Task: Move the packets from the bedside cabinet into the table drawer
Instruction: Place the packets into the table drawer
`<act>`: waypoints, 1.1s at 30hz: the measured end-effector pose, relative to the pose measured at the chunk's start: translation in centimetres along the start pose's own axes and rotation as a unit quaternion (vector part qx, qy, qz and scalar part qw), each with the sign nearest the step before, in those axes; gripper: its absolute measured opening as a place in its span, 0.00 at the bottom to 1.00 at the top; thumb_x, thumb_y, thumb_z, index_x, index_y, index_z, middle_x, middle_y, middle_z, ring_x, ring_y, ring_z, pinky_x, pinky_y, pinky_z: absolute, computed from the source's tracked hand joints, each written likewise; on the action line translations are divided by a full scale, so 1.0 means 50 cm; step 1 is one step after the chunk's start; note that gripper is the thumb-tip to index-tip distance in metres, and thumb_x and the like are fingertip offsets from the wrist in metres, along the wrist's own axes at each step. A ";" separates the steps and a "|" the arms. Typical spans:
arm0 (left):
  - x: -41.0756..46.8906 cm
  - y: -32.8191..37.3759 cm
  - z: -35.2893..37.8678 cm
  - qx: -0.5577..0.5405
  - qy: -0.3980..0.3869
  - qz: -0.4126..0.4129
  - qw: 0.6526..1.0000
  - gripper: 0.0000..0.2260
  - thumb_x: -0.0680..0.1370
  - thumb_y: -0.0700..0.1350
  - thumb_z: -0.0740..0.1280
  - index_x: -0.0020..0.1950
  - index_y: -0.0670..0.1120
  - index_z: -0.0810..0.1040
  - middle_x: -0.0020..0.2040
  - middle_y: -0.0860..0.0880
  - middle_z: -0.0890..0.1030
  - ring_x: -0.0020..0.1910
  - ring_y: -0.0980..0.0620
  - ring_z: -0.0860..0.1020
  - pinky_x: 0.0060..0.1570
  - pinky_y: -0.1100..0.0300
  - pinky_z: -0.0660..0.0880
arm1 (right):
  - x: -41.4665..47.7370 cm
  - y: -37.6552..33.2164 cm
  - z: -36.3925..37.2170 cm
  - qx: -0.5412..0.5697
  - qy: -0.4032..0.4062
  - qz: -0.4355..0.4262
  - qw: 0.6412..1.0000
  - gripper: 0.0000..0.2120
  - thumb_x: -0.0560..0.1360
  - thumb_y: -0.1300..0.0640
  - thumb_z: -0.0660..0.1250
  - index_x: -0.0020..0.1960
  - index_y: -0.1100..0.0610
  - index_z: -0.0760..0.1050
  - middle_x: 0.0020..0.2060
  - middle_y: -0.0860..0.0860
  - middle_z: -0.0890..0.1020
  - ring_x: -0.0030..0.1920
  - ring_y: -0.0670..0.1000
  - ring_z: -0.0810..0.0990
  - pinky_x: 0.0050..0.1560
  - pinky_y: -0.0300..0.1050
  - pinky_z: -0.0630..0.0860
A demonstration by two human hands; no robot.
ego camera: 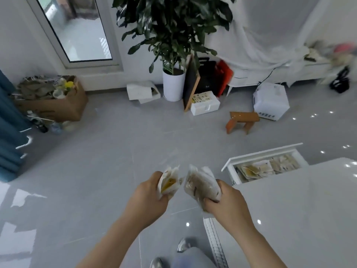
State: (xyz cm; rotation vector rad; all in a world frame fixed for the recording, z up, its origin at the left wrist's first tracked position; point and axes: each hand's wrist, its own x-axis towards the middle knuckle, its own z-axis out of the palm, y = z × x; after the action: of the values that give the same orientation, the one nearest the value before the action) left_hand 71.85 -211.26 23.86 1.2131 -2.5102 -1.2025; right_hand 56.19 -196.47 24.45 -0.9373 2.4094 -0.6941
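Left hand (149, 192) grips a bundle of packets (170, 182); right hand (224, 202) grips a second bundle (201, 183), near the desk's (289, 209) open drawer (262, 153) holding more packets

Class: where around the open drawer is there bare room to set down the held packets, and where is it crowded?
Bare: the white tabletop beside the drawer, and the grey floor from the left hand and right hand to the wooden stool. Crowded: the drawer's visible inside, layered with packets.
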 end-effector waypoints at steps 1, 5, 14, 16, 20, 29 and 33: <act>0.034 0.007 -0.001 0.003 -0.008 0.007 1.000 0.10 0.74 0.49 0.68 0.48 0.57 0.68 0.38 0.56 0.78 0.34 0.57 0.75 0.28 0.69 0.68 | 0.024 0.000 -0.007 -0.004 0.004 0.008 1.000 0.06 0.69 0.49 0.68 0.43 0.48 0.72 0.32 0.45 0.79 0.33 0.45 0.77 0.30 0.39 0.71; 0.183 0.042 0.007 0.022 -0.026 0.038 0.999 0.10 0.74 0.51 0.68 0.49 0.57 0.68 0.39 0.55 0.79 0.35 0.55 0.76 0.31 0.66 0.70 | 0.133 0.021 -0.036 -0.008 0.039 0.031 0.999 0.07 0.70 0.48 0.68 0.44 0.49 0.73 0.32 0.46 0.79 0.32 0.45 0.78 0.31 0.41 0.74; 0.475 0.182 0.026 0.057 -0.098 0.086 0.990 0.10 0.74 0.49 0.67 0.53 0.53 0.70 0.40 0.55 0.78 0.37 0.55 0.77 0.32 0.64 0.71 | 0.356 0.087 -0.137 0.032 0.077 0.110 0.990 0.04 0.69 0.54 0.66 0.41 0.49 0.71 0.31 0.47 0.77 0.31 0.46 0.75 0.29 0.40 0.70; 0.531 0.211 0.034 0.063 -0.114 0.098 0.987 0.10 0.74 0.48 0.67 0.53 0.53 0.70 0.41 0.55 0.78 0.37 0.56 0.77 0.32 0.65 0.71 | 0.396 0.099 -0.158 0.023 0.078 0.129 0.988 0.06 0.69 0.55 0.65 0.41 0.48 0.69 0.31 0.45 0.75 0.31 0.44 0.74 0.29 0.38 0.66; 0.650 0.254 0.060 0.079 -0.154 0.123 0.977 0.10 0.74 0.48 0.67 0.52 0.53 0.69 0.41 0.55 0.78 0.37 0.57 0.76 0.32 0.67 0.71 | 0.470 0.125 -0.171 0.036 0.086 0.180 0.979 0.08 0.68 0.56 0.65 0.40 0.46 0.67 0.32 0.45 0.76 0.35 0.47 0.76 0.33 0.41 0.71; 0.979 0.371 0.102 0.138 -0.249 0.232 0.930 0.11 0.75 0.49 0.67 0.52 0.54 0.67 0.42 0.53 0.76 0.37 0.56 0.75 0.31 0.66 0.68 | 0.672 0.151 -0.206 0.085 0.180 0.298 0.933 0.04 0.70 0.51 0.67 0.41 0.46 0.72 0.31 0.45 0.79 0.33 0.42 0.76 0.32 0.39 0.72; 1.086 0.440 0.137 0.150 -0.313 0.288 0.892 0.09 0.74 0.47 0.66 0.52 0.52 0.68 0.40 0.52 0.77 0.37 0.55 0.76 0.32 0.62 0.70 | 0.728 0.152 -0.227 0.101 0.235 0.358 0.898 0.04 0.71 0.48 0.67 0.45 0.45 0.75 0.33 0.43 0.80 0.35 0.43 0.77 0.35 0.42 0.76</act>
State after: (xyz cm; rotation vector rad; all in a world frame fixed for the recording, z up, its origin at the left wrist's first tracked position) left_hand 18.79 -236.98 22.09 0.0077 -3.2486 -1.1855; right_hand 21.90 -214.29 20.18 0.2627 2.7292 -0.9115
